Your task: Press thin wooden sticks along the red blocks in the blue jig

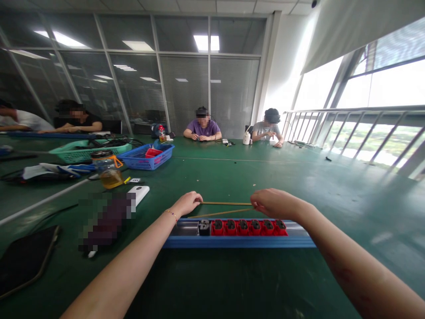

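The strip (pixel 226 203) spans both hands (pixel 191 202) (taut, thin).

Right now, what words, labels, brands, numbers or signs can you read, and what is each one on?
Nothing can be read with certainty.
White tag beside the jar: dark marks, too small to read.
White device: dark oval spot, no legible characters.
Blue rail: no lettering that I can make out.

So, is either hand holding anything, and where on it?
The upper thin yellow strand: left hand at its left visible end, right hand at its right. Whether it continues behind the hands is hidden.
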